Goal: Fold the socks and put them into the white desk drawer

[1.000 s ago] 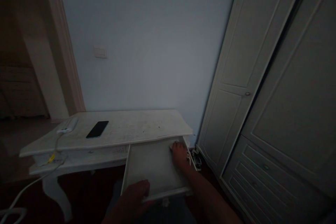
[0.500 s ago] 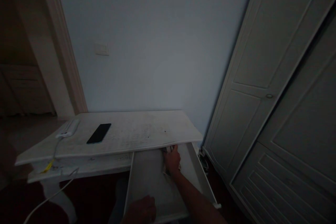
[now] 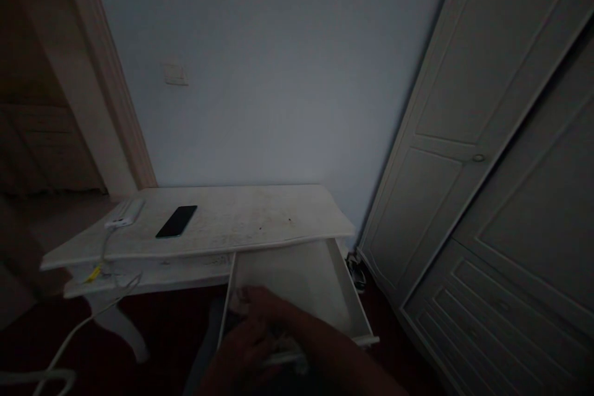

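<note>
A pulled-out white drawer (image 3: 301,275) juts from the table toward me. Over its front left part my right hand (image 3: 263,304) is closed on a crumpled cloth (image 3: 237,304), pale and blurred in the dim light. Just below and nearer to me is my left hand (image 3: 248,341), its fingers curled in close against the right hand. What lies inside the left fingers is hidden. More of what looks like the cloth hangs below the right wrist, above the drawer's front edge.
The white table (image 3: 241,213) bears a dark phone (image 3: 177,221) and a white power strip (image 3: 125,213) with a cable. A light switch (image 3: 174,73) is on the wall. At right stands a tall wardrobe (image 3: 436,198). Shoes (image 3: 357,272) lie on the floor between drawer and wardrobe.
My right hand has come from the back of the drawer to its front left with the cloth. My left hand has moved slightly up beside it. The view has tilted down a little less.
</note>
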Action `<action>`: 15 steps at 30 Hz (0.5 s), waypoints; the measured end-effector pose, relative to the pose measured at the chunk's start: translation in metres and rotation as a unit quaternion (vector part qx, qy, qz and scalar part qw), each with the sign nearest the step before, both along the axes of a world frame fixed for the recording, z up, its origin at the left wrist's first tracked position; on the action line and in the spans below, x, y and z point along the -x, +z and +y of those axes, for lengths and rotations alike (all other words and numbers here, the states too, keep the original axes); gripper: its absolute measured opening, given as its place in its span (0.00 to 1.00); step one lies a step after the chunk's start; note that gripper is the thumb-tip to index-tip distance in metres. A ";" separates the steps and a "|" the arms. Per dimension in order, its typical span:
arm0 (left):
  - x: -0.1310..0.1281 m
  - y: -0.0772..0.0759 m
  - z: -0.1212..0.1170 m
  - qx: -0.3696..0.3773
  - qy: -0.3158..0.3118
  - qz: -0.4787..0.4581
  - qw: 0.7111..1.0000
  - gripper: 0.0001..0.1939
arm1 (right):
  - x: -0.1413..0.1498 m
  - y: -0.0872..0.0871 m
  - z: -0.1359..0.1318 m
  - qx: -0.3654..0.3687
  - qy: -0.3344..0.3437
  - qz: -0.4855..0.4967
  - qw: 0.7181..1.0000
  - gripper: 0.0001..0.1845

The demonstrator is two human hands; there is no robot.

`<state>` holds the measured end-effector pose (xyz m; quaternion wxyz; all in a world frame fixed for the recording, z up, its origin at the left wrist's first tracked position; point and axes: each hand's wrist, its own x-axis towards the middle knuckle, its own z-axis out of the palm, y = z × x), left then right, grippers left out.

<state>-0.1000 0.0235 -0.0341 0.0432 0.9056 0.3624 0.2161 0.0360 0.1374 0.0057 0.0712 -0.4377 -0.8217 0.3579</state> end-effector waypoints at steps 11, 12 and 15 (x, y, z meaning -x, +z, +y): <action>0.007 -0.010 0.004 0.020 0.077 0.010 0.997 0.23 | -0.126 0.033 -0.043 -0.090 0.080 -0.200 0.972 0.40; 0.005 -0.010 0.003 0.035 0.084 0.010 0.996 0.20 | -0.144 0.038 -0.047 -0.113 0.042 -0.214 0.969 0.40; 0.001 -0.001 0.001 0.083 0.083 -0.011 0.993 0.16 | -0.182 0.046 -0.050 -0.163 -0.087 -0.216 0.959 0.40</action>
